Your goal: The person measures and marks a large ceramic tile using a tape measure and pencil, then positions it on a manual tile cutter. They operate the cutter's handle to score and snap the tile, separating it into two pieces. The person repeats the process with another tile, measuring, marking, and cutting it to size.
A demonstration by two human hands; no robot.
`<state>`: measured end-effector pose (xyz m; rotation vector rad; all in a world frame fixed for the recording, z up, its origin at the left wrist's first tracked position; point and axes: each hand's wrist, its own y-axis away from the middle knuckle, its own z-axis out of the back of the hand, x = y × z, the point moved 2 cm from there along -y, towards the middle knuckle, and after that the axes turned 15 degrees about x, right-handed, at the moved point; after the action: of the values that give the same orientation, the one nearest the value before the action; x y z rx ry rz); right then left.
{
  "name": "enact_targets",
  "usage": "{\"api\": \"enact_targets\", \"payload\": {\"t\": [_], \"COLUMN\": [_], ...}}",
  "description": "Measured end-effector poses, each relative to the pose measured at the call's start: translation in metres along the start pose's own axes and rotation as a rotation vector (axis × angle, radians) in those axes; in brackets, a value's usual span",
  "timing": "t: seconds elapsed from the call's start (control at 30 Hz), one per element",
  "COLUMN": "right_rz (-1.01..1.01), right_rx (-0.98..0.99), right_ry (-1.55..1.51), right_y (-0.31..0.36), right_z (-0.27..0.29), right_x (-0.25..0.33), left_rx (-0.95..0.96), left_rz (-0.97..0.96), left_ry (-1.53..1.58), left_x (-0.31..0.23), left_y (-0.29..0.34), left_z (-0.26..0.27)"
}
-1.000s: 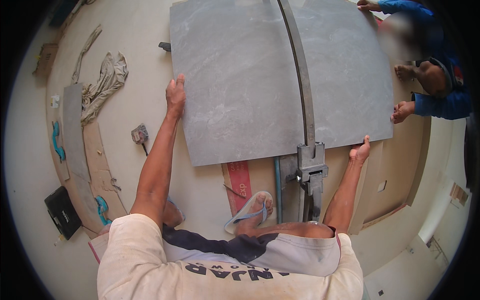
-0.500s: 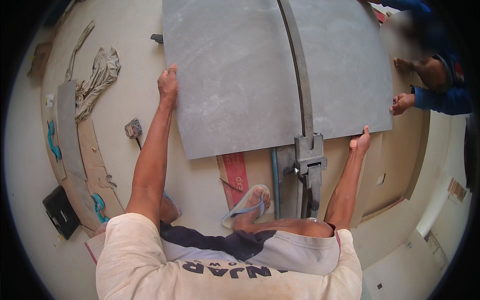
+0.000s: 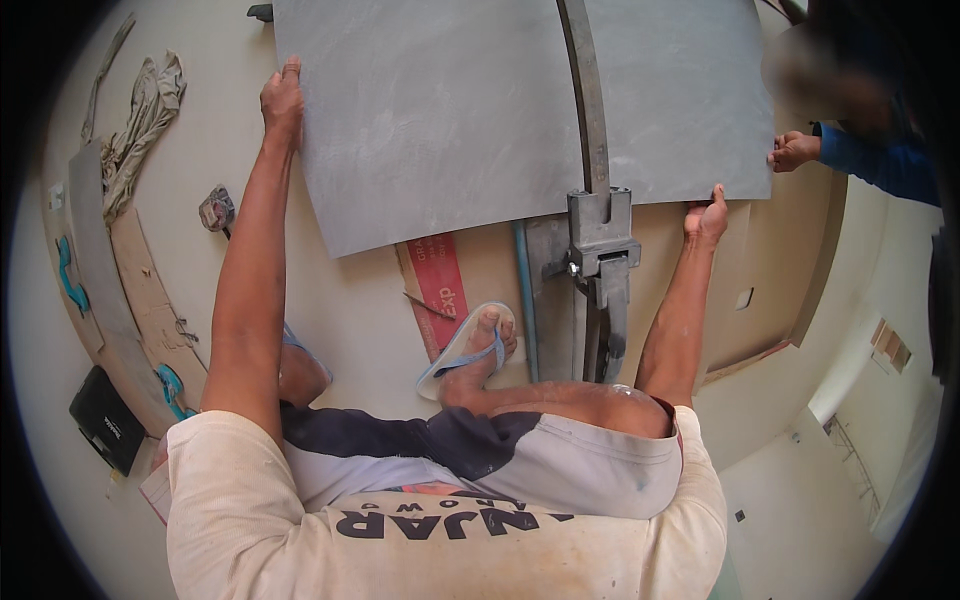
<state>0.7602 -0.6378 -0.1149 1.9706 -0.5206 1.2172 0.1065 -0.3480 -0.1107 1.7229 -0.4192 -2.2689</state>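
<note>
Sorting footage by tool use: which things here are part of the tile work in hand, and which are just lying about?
In use:
- grey tile
- left hand on its left edge
- right hand at its near right corner
- tile cutter
- co-worker's hand at the right edge

Lying about:
- crumpled cloth
- cardboard strip
- black case

Cream short-sleeved shirt with dark lettering at six o'clock, navy-and-grey shorts, blue-strapped flip-flop dead centre.

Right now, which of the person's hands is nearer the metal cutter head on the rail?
Right. The right hand grips the grey tile's near corner just beside the cutter head; the left hand holds the tile's far left edge.
</note>
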Motion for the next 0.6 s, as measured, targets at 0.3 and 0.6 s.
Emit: {"api": "enact_targets", "payload": {"t": [0.3,0.6], "right_rz": [-0.427,-0.451], "right_rx": [0.302,0.658], "right_ry": [0.734,1.155], "right_y": [0.170,0.318], "right_z": [-0.082,-0.107], "right_x": [0.046,0.080], "left_rx": [-0.046,0.028], "left_rz": [-0.013,0.065], "left_ry": [-0.092,-0.063], "left_x": [0.004,-0.012], "left_y": [0.003,0.008], "left_z": [0.007,-0.002]}}
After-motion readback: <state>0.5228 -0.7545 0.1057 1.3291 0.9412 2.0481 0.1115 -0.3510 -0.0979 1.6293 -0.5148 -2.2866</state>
